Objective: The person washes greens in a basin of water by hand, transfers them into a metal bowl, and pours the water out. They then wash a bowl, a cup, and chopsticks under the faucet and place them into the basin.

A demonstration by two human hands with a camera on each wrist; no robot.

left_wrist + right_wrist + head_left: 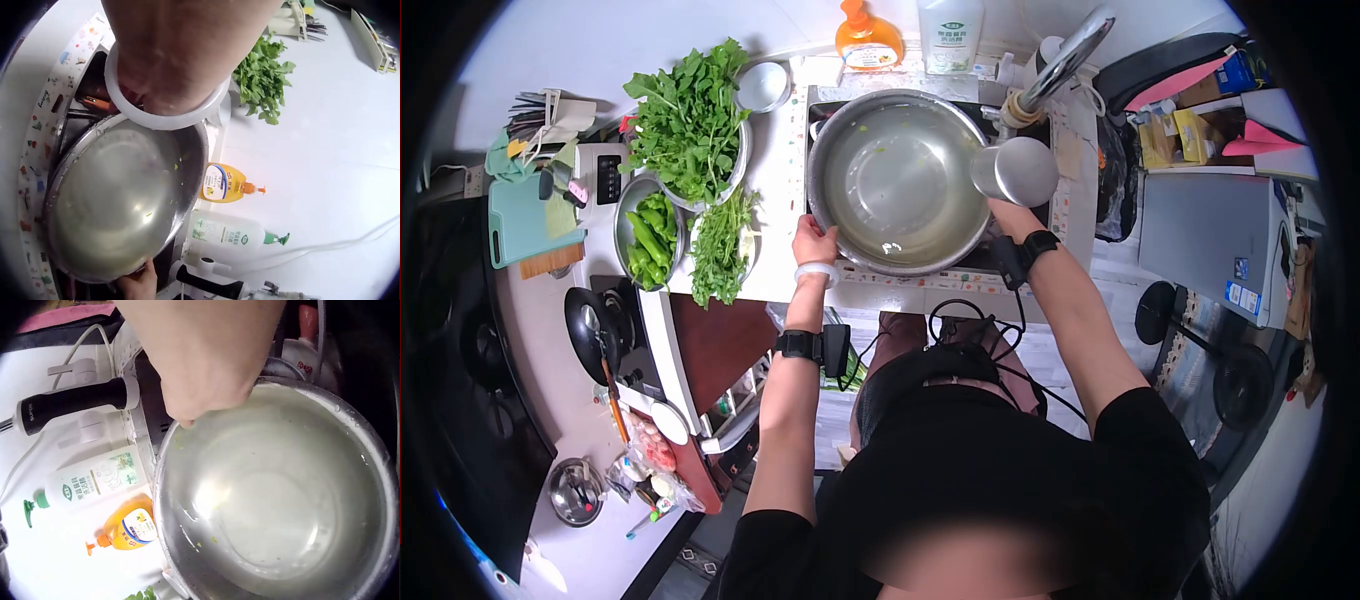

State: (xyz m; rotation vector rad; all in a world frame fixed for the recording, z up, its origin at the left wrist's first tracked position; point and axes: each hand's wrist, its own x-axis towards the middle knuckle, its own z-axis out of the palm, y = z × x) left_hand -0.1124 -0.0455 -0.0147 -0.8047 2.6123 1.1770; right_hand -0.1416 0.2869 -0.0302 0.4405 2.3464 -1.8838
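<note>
A large metal basin [905, 190] of slightly cloudy water, with a few green bits in it, sits over the sink. My left hand [813, 243] grips its left rim, thumb over the edge; a white bangle [165, 122] circles that wrist. On the opposite side, my right hand [206, 394] holds the rim, and in the left wrist view its thumb lies over the edge. The faucet head [1015, 172] overlaps the basin's right rim in the head view and hides part of the right hand. Fingers below the rim are hidden.
Left of the sink stand leafy greens [690, 125] in a bowl, green peppers [650, 240] in another, and a bunch of herbs [722, 245]. An orange soap bottle [868, 42] and a white bottle [950, 38] stand behind the basin. Cables hang before the person's body.
</note>
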